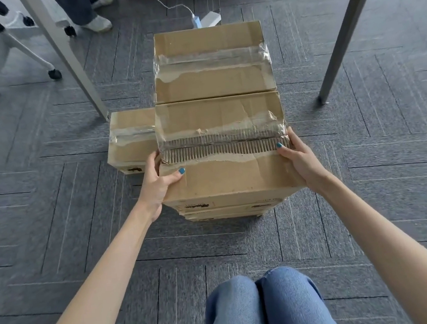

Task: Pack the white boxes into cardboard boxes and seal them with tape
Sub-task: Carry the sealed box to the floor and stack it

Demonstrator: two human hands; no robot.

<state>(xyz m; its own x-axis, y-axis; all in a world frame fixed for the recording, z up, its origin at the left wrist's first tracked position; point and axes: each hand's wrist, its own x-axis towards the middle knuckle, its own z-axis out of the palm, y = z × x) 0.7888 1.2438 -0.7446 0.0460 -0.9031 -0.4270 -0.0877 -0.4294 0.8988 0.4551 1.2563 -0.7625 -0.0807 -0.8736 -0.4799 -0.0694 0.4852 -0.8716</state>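
At the far left a white office chair (4, 44) stands on the grey carpet floor (52, 206), beside a slanted table leg (68, 61). Right of that leg a low cardboard box (131, 142) lies on the floor, with clear tape across its top. The left hand (158, 185) grasps the left end of the near cardboard box (225, 179), thumb on the lid and fingers (153, 158) curled down the side. This box tops a stack of similar ones (the edges of two show beneath it). Its flaps are closed and the seam strip is torn to bare corrugation. Just behind, touching it, sits the far cardboard box (214, 82), taped closed. The right hand (301, 163) clasps the near box's right end in the same way. A second table leg (342, 38) stands further right.
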